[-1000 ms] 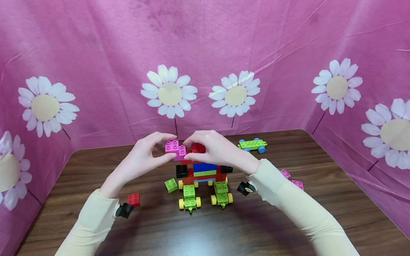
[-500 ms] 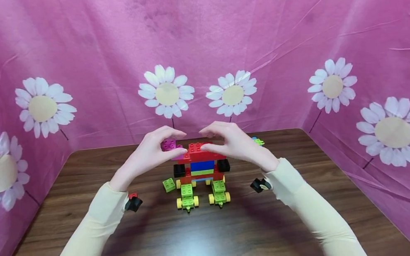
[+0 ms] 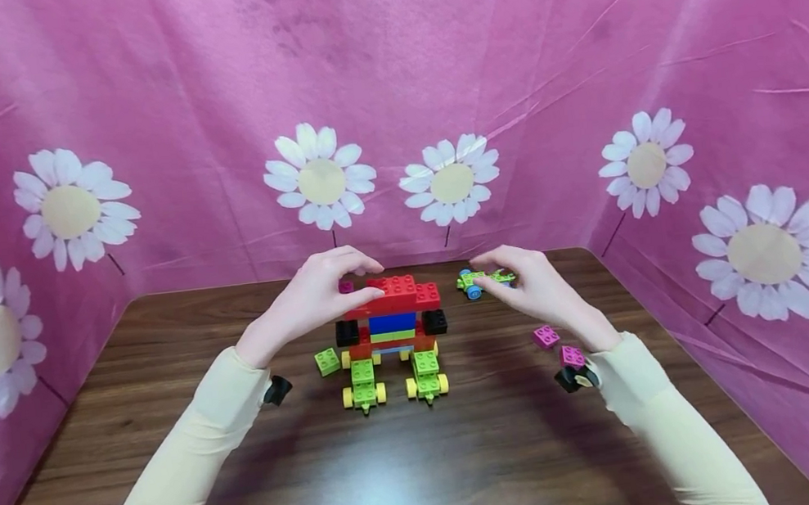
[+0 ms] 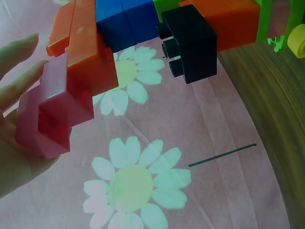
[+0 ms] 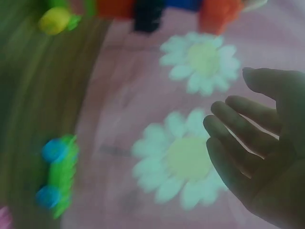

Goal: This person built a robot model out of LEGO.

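Note:
A figure of toy building bricks stands on the table, with red bricks (image 3: 393,288) across its top, a blue brick (image 3: 393,324) in its middle and black bricks (image 3: 435,322) at its sides. My left hand (image 3: 309,297) curves loosely around its upper left end, thumb and fingers apart. Stepped pink bricks (image 4: 66,90) join the red end there, in front of the left fingers; the head view mostly hides them behind the hand. To the right, my right hand (image 3: 537,284) is held in the air with relaxed fingers and nothing in it, before a green wheeled base (image 3: 468,280).
Two loose pink bricks (image 3: 547,337) lie on the right by the right wrist. A loose green brick (image 3: 327,362) lies left of the figure. Green bricks on yellow-wheeled bases (image 3: 363,380) form its feet. A pink flowered cloth (image 3: 374,107) hangs behind the table.
My right hand has left the figure's top and moved right, towards the green wheeled base. The left hand has shifted slightly right across the pink bricks, which stay on the figure.

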Motion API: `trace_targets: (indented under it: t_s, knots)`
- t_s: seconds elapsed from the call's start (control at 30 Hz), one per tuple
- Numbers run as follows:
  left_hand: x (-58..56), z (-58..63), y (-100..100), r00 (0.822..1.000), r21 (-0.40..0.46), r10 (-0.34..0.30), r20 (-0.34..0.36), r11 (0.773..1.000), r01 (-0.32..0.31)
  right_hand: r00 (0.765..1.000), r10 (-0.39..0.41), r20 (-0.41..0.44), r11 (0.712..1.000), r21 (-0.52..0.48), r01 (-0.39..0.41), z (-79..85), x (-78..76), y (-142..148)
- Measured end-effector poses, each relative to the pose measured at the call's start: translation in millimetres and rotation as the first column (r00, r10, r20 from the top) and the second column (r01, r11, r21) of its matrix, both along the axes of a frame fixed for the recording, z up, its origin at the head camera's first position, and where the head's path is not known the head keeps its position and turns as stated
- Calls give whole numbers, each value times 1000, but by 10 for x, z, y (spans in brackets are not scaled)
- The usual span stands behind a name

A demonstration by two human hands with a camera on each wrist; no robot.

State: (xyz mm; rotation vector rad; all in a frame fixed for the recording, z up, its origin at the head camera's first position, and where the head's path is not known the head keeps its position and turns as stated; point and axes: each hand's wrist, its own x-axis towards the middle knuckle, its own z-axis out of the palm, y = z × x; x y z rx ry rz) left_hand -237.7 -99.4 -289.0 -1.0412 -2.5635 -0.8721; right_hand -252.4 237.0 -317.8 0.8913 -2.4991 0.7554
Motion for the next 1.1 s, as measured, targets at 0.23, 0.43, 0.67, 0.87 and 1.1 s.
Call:
trace_targets:
  t_s: [0.23,0.43,0.67,0.87,1.1]
  knots:
    - [12,13,21,999,-40,27,25,999,-26,982,-137,127,990,48,132,-399,-8,513]
    - [16,14,39,998,-70,52,24,996,-50,956,-221,192,972,121,200,-659,-18,838]
    - [15,14,48,998,-95,60,0,994,-60,932,-252,260,955,223,196,-820,-43,1081]
    - [24,22,51,998,-99,61,8,993,-60,904,-270,330,944,276,181,-911,-79,1143]
    - [26,43,71,998,-116,66,8,991,-65,890,-289,353,934,309,181,-971,-100,1103]
